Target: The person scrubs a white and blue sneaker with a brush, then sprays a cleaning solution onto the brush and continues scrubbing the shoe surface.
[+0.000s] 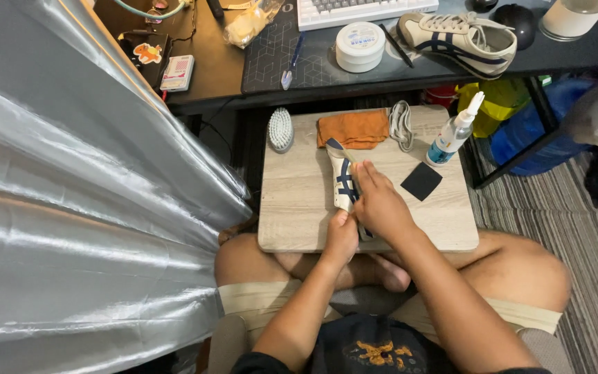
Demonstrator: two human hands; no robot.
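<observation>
- A silver curtain (pixel 70 208) fills the left third of the frame, hanging in broad shiny folds.
- A dark desk (pixel 223 73) runs along the top edge; on it sit a keyboard (pixel 354 10), a round white tub (pixel 360 46) and a second cream sneaker (pixel 459 40) with dark stripes, right of the tub.
- A small wooden tabletop (pixel 299 208) lies in the middle of the frame, across the person's crossed legs.
- A cream sneaker (pixel 340 176) with dark blue stripes lies on its side at the centre of that tabletop, toe pointing to the upper left.
- The right hand (pixel 381 204) lies over the shoe's heel half, fingers curled against its side; what they pinch, if anything, cannot be told.
- The left hand (pixel 341 239) is closed round the heel end at the near edge of the tabletop.
- An orange cloth (pixel 354 128) lies folded just above the shoe's toe.
- A clear spray bottle (pixel 453 134) with blue liquid leans at the upper right corner.
- A white brush (pixel 280 129) rests at the upper left corner.
- Pale shoelaces (pixel 401 125) are bundled right of the cloth.
- A black square pad (pixel 421 181) lies right of the hands.
</observation>
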